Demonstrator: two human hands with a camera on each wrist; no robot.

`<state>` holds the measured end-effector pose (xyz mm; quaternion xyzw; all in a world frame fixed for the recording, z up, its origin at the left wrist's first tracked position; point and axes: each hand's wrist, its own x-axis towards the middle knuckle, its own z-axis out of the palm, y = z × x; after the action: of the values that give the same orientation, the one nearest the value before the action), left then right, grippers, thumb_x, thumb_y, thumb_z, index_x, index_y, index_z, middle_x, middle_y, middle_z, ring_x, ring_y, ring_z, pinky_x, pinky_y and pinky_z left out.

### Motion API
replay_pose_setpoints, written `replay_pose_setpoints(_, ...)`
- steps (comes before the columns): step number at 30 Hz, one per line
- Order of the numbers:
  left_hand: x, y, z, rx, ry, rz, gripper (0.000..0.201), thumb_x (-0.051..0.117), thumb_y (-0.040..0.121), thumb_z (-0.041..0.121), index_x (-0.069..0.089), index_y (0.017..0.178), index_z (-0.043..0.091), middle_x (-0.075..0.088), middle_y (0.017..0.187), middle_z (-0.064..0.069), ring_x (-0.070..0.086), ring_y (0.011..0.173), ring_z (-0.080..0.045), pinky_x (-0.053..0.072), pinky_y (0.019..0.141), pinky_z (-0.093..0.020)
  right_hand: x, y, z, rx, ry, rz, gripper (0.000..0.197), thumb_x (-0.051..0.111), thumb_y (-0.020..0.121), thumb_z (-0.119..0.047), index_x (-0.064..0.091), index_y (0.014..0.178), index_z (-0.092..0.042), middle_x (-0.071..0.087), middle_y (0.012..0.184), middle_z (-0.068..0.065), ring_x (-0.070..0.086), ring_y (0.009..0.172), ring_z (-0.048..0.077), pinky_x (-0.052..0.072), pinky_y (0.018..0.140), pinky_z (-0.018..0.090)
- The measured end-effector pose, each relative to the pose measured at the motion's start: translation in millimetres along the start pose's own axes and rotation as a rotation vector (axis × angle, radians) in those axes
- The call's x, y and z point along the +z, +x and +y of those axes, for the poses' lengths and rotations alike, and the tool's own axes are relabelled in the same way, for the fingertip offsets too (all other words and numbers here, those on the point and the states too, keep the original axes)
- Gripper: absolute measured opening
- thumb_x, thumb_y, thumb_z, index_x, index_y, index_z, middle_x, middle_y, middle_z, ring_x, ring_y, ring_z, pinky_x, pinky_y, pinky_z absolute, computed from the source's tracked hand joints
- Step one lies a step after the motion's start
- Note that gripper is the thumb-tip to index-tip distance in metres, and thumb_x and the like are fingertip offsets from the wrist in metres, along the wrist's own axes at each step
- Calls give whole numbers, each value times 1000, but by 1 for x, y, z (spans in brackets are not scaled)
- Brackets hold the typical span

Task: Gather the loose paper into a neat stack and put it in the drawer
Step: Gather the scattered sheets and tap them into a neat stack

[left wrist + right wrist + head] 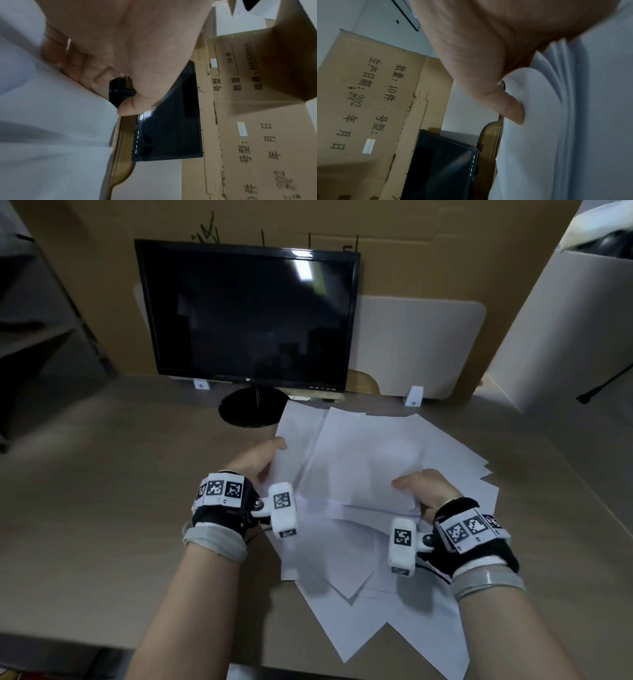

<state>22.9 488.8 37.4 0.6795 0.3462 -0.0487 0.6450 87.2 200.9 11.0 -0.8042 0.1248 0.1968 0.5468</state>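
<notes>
A bundle of white paper sheets (356, 460) is lifted off the desk between both hands. My left hand (260, 460) grips its left edge, thumb on top and fingers underneath. My right hand (421, 491) pinches the near right edge with the thumb on top. In the left wrist view the paper (51, 121) fills the left side under my palm. In the right wrist view my thumb presses several fanned sheets (556, 121). More loose sheets (376, 611) lie spread on the desk below. No drawer is in view.
A black monitor (250, 313) on a round base (251, 409) stands just behind the paper. Cardboard panels (411, 241) wall the back of the brown desk (102, 474). A white board (418, 344) leans right of the monitor. A wooden piece (363, 385) sits behind the sheets.
</notes>
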Motion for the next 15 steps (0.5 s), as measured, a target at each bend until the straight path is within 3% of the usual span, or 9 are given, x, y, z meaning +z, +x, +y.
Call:
replay_pose_setpoints(2, 2, 9, 0, -60, 17, -51, 71, 75, 55, 50, 64, 114, 11, 69, 113, -12, 65, 105, -34, 51, 98, -43, 3, -2, 0, -10, -8, -24, 33, 75, 73, -10, 66, 100, 8, 70, 105, 30, 70, 95, 45, 56, 85, 50)
replay_pose_setpoints(3, 3, 16, -2, -55, 37, -62, 85, 77, 47, 52, 63, 121, 13, 69, 122, -11, 63, 115, -35, 47, 105, -49, 2, -4, -1, -21, -8, -37, 29, 74, 78, -8, 67, 101, 8, 71, 103, 28, 70, 93, 43, 56, 83, 47)
replay_pose_setpoints(5, 8, 34, -9, -50, 100, -79, 97, 80, 45, 55, 61, 131, 16, 66, 131, -10, 61, 121, -36, 45, 109, -53, 0, -4, 0, -31, -11, -45, 26, 71, 83, -5, 66, 104, 7, 72, 101, 24, 71, 89, 37, 55, 78, 39)
replay_pose_setpoints(7, 17, 16, -4, -13, 150, -63, 84, 80, 65, 51, 57, 137, 14, 63, 136, -10, 59, 125, -37, 44, 110, -52, -3, -2, 1, -35, 6, -45, 29, 71, 82, -5, 64, 108, 6, 72, 101, 22, 71, 89, 35, 57, 86, 41)
replay_pose_setpoints(9, 23, -2, 0, 21, 165, -53, 53, 73, 88, 37, 59, 132, 11, 65, 128, -11, 60, 122, -34, 45, 109, -47, -4, -2, 2, -39, 30, -39, 31, 71, 82, -4, 63, 110, 6, 72, 101, 21, 71, 91, 36, 55, 92, 48)
replay_pose_setpoints(11, 25, -10, -2, 36, 156, -58, 38, 73, 89, 31, 64, 120, 12, 69, 116, -9, 64, 113, -32, 48, 106, -44, -6, -3, 4, -37, 68, -47, 28, 71, 81, -2, 66, 108, 5, 72, 101, 21, 70, 93, 37, 55, 93, 49)
replay_pose_setpoints(13, 26, -13, -7, 20, 108, -83, 43, 77, 83, 29, 65, 121, 13, 72, 115, -9, 67, 109, -32, 51, 104, -48, -8, -4, 6, -33, 105, -61, 27, 73, 79, 0, 68, 105, 3, 73, 102, 19, 70, 95, 37, 55, 94, 49)
replay_pose_setpoints(15, 29, -15, -13, 12, 49, -135, 37, 77, 85, 25, 66, 118, 12, 74, 110, -11, 70, 101, -33, 54, 98, -50, -10, -6, 7, -50, 119, -58, 35, 76, 77, 3, 66, 111, 3, 73, 104, 16, 71, 95, 33, 58, 86, 43)
